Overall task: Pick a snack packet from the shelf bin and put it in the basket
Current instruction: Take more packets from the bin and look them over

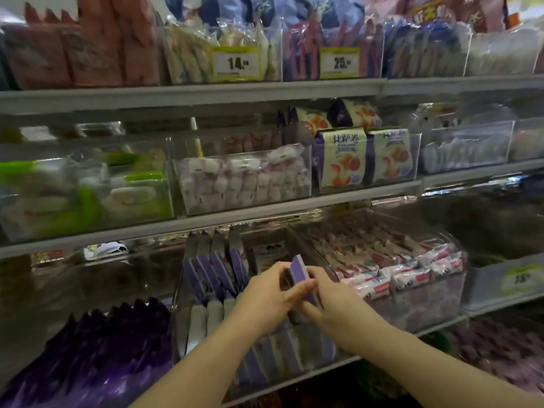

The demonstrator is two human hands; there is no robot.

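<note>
A purple snack packet point(299, 273) stands upright between my two hands, just above a clear shelf bin point(184, 293) packed with more purple-and-white packets. My left hand point(266, 300) grips the packet from the left, its thumb across the front. My right hand point(332, 304) grips it from the right. Both forearms reach in from the bottom of the view. No basket is in view.
To the right stands a clear bin of pink-and-white packets point(406, 278). Dark purple bags point(112, 343) lie at lower left. Above, a shelf carries bins of green packs point(88, 195), white sweets point(244, 181) and pizza-roll packets point(344, 160). Yellow price tags point(237, 63) hang on the top shelf.
</note>
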